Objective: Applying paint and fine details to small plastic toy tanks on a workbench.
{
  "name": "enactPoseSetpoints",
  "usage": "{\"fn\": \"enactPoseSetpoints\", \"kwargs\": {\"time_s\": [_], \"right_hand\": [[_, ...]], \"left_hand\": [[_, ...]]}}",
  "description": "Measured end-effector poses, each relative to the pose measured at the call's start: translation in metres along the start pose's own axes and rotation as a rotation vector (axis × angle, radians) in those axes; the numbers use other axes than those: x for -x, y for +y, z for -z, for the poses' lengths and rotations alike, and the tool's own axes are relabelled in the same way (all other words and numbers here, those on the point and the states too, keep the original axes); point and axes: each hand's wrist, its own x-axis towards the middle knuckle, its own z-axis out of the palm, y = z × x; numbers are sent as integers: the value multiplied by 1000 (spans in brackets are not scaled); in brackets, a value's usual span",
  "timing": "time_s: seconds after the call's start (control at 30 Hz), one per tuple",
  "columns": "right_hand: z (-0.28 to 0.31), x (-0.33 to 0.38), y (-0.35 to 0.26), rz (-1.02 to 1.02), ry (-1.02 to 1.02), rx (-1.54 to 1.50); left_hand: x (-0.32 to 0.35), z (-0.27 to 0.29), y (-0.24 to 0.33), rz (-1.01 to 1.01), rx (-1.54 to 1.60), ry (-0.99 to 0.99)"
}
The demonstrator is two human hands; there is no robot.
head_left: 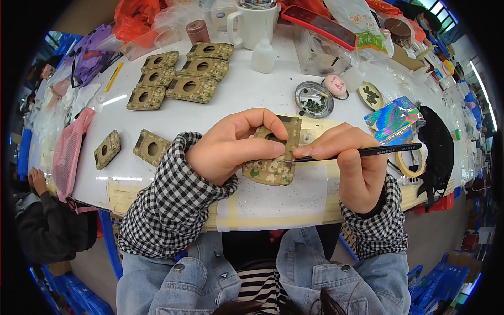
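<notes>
My left hand [223,152] grips a camouflage-patterned toy tank hull [270,173] with a round hole, holding it over a white sheet [273,210] at the table's near edge. Between the thumb and fingers of my right hand [354,163] are slim black tweezers [386,150], their thin tip at the hull's right side. Whether the tip pinches anything is too small to tell. Left of my left sleeve lie two more hulls, a tilted one [107,150] and a flatter one [151,147]. Several matching hulls [202,67] sit in two columns farther back.
Beyond my right hand are a round dish [314,100] of small dark green pieces, a shallow lid [370,96] with green bits, and a tape roll [410,161]. A white mug [254,26], squeeze bottle [263,56] and red-edged phone [319,26] stand behind. A pink mesh pouch [73,152] lies left.
</notes>
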Motion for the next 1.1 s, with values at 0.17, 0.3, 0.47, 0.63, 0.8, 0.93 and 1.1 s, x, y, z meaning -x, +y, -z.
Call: {"fn": "enactPoseSetpoints", "kwargs": {"time_s": [0.17, 0.3, 0.47, 0.63, 0.8, 0.93, 1.1], "right_hand": [[0, 0, 0, 7, 3, 8], [0, 0, 1, 8, 10, 0], [-1, 0, 0, 8, 30, -25], [-2, 3, 2, 16, 44, -36], [-4, 3, 3, -42, 132, -309], [4, 2, 6, -10, 248, -399], [7, 3, 10, -17, 414, -280]], "left_hand": [[0, 0, 0, -1, 0, -3], [0, 0, 0, 3, -11, 4], [1, -1, 2, 3, -35, -2], [2, -1, 3, 24, -9, -26], [0, 5, 0, -7, 2, -39], [-2, 12, 1, -12, 90, -108], [-5, 15, 0, 60, 282, -171]]}}
